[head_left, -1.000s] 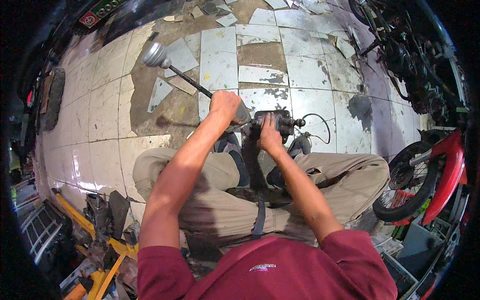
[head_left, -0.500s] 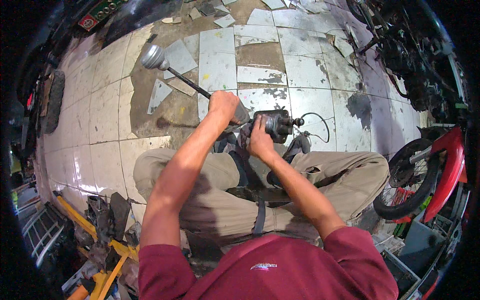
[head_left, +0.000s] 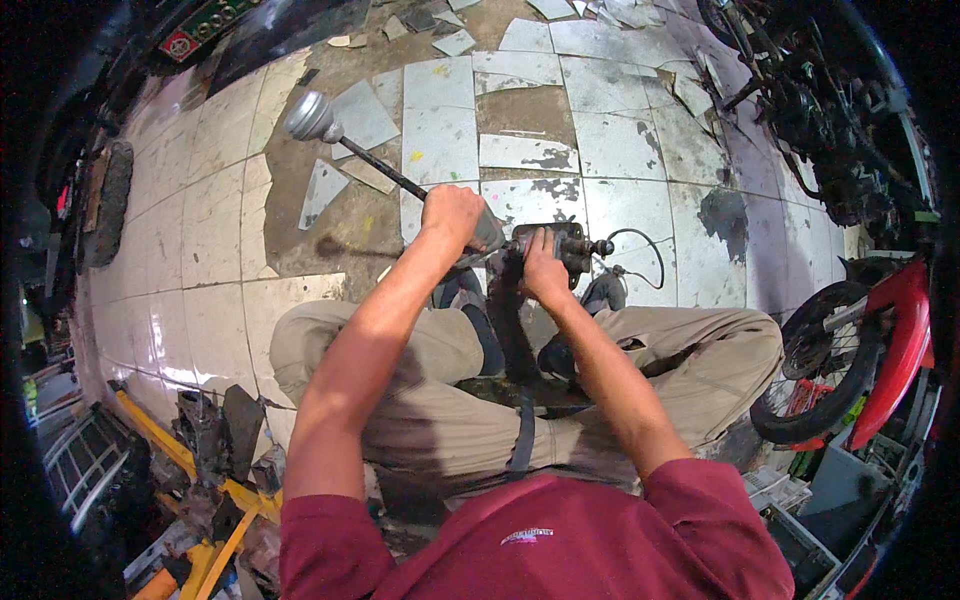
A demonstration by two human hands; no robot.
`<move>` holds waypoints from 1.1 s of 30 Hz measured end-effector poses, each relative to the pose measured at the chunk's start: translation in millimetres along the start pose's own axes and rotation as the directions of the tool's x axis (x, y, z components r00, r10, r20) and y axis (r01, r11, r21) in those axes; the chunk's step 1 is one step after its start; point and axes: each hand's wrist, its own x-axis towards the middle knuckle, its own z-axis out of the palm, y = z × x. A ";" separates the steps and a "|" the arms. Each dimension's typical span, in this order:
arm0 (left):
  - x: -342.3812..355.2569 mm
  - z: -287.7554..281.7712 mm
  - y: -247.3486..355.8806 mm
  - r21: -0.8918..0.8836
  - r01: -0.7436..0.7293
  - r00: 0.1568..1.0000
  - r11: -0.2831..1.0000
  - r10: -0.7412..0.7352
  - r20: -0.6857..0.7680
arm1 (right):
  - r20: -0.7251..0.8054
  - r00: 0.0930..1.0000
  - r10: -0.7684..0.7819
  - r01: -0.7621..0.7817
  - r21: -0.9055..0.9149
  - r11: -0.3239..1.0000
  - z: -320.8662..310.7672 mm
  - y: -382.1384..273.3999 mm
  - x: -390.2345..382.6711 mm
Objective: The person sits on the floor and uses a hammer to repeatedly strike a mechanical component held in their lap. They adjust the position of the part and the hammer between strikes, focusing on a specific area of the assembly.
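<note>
Can see a dark metal part [head_left: 574,252] just right of the middle of the frame, directly under the fingers [head_left: 541,246] of the right grip [head_left: 543,272] and a little right of the left grip [head_left: 452,220]. Can also see a long black rod [head_left: 385,170], slanting from a silver cup-shaped end [head_left: 313,117] at upper left down to a wider grey end [head_left: 489,232] near mid-frame, close beside the metal part (can't tell whether joined to it).

In the left grip, find the rod's lower stretch, wrapped round by closed fingers, with the silver end left well clear. At the right grip, note fingers laid side by side over the near left portion of the metal part, touching it from above. Can't tell how far closed underneath, with the thumb hidden.

To the right of the metal part, see a thin black cable [head_left: 661,264] curving in a loop over the tiled floor [head_left: 625,205]. Below both grips, see beige trousers [head_left: 685,345] on bent legs. At the right edge, note a wheel [head_left: 768,415] beside a red mudguard [head_left: 895,365]; at lower left, yellow bars [head_left: 150,430] among a heap of parts.
</note>
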 end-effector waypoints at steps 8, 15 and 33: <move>2.3 0.3 -0.4 0.028 0.023 0.998 0.999 -0.024 0.061 | 0.028 0.999 0.030 -0.028 -0.065 0.997 -4.5 -22.8 -19.1; 0.0 -0.4 -3.1 0.009 0.025 0.998 1.000 -0.025 0.065 | -0.054 0.998 -0.017 0.016 -0.021 1.000 -0.8 -51.2 -34.3; 0.2 -0.4 2.1 0.047 0.035 0.999 0.998 -0.037 0.039 | -0.007 0.999 -0.035 0.035 -0.008 0.999 12.5 -15.2 -3.2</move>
